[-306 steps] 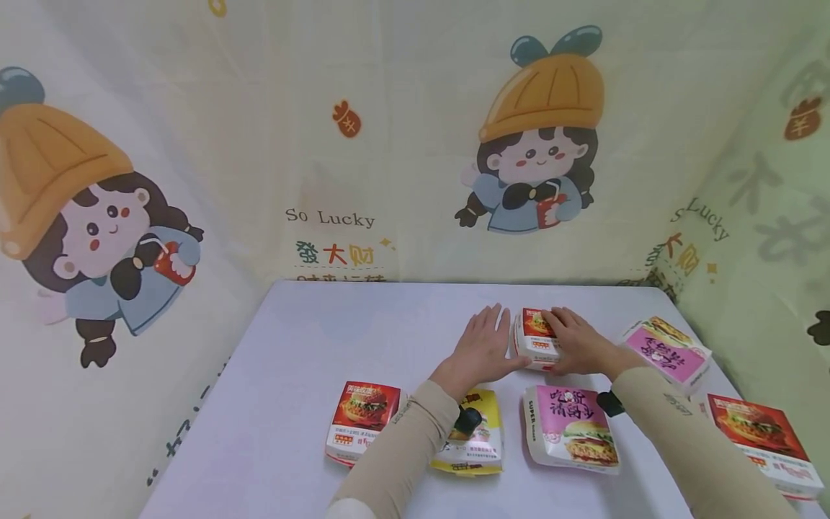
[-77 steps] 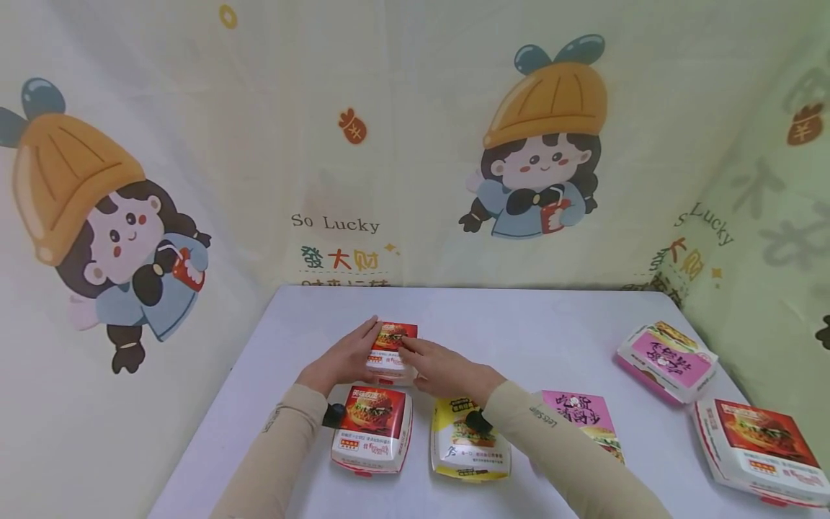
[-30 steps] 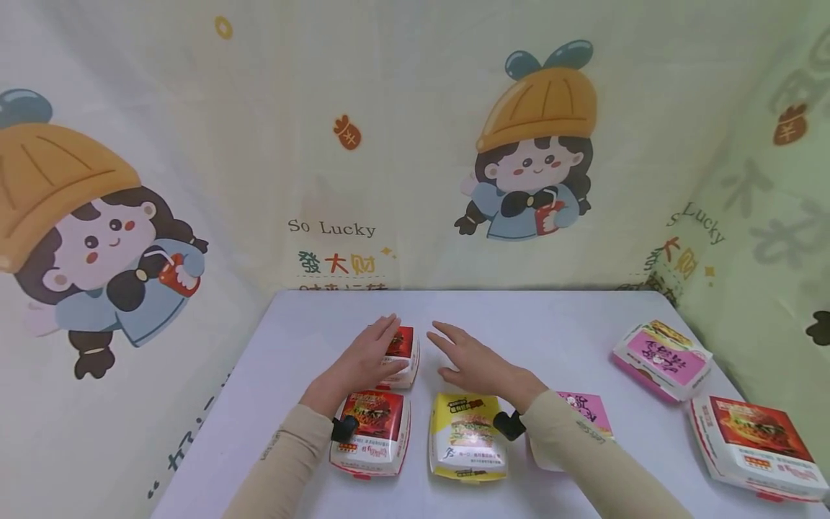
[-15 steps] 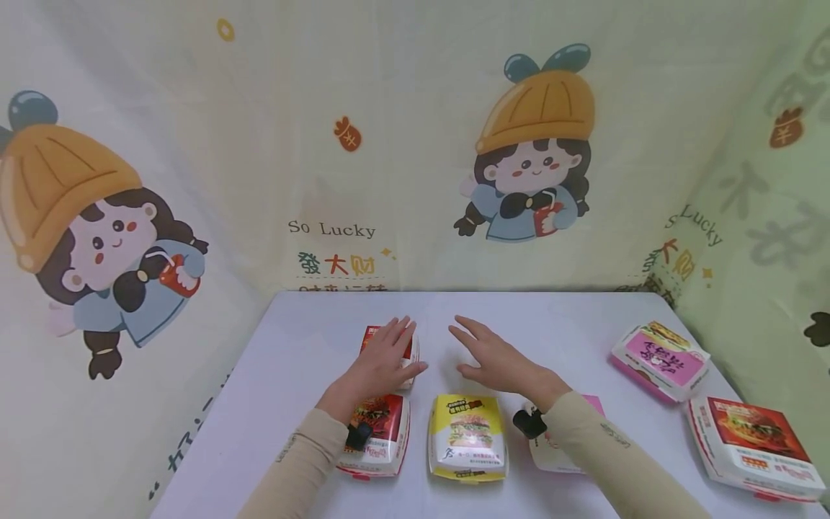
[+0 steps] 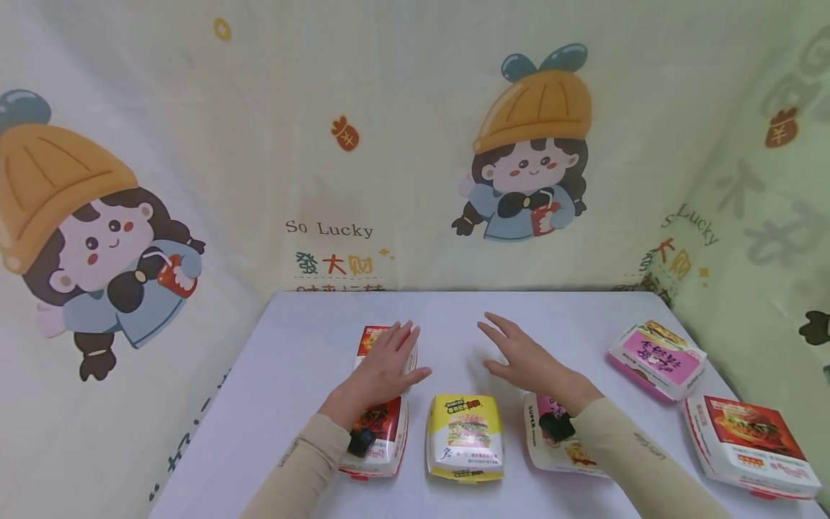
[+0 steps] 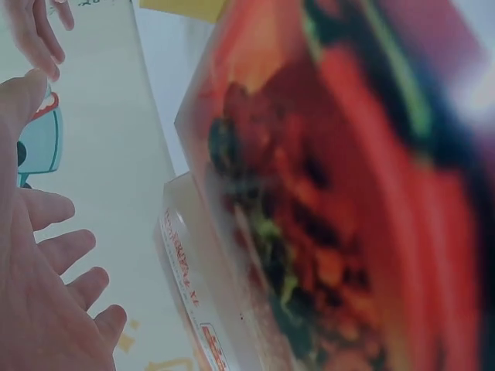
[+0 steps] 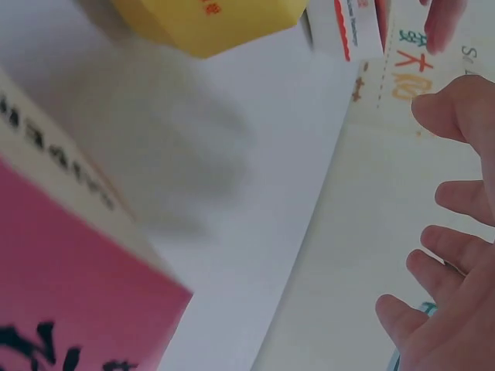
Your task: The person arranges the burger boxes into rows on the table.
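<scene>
My left hand [image 5: 382, 371] hovers with straight, spread fingers over the far red burger box [image 5: 371, 337], hiding much of it. Below that wrist lies a second red burger box [image 5: 385, 440], which looms large in the left wrist view. Holding nothing, my right hand [image 5: 534, 364] is raised over the table, its fingers apart and pointing toward the left hand. Under the right wrist is a pink burger box [image 5: 579, 455], partly covered by the sleeve. Between the two forearms a yellow burger box [image 5: 465, 436] sits in full sight.
Another pink burger box [image 5: 658, 358] lies turned at an angle near the table's right edge. In front of it is a larger red burger box [image 5: 752, 440]. A printed cloth [image 5: 421, 180] hangs behind the white table [image 5: 259, 432] and along both sides.
Earlier, both hands brought a red burger box from the back right of centre to the back left, behind the other red one. Both hands have since released it; the right has drawn away rightward.
</scene>
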`<state>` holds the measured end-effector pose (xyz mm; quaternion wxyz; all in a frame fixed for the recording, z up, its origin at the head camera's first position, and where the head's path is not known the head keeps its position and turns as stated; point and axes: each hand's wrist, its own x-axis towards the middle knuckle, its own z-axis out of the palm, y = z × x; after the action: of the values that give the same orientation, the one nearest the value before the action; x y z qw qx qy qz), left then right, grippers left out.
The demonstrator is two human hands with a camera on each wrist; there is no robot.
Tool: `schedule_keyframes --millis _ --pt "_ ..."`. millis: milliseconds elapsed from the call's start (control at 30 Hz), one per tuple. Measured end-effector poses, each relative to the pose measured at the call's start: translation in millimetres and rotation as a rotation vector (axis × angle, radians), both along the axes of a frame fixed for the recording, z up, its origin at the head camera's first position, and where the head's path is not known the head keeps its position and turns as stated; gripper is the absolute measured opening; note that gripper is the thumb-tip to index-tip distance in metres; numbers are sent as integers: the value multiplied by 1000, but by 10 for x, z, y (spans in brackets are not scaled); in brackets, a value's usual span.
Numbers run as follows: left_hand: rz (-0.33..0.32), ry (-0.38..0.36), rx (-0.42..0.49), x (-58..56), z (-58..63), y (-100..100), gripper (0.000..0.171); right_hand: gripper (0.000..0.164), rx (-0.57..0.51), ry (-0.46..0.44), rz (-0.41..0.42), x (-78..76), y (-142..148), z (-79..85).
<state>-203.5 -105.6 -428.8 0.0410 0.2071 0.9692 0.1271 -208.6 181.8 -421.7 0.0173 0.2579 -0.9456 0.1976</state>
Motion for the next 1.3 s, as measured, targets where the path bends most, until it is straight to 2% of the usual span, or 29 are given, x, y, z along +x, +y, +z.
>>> schedule_keyframes --millis 267,567,833,1067,1300 --pt "-14 4 15 14 6 12 87 71 -12 27 -53 25 192 2" --pt "-7 3 28 23 7 11 86 68 -2 97 -65 49 457 -42" --pt "-28 17 27 40 -1 5 86 68 39 70 -146 90 714 -51" --pt "-26 17 32 43 -10 -1 86 66 39 161 -158 140 1009 -102" --pt "-31 14 32 42 -6 -1 85 67 44 132 -217 198 1256 -135"
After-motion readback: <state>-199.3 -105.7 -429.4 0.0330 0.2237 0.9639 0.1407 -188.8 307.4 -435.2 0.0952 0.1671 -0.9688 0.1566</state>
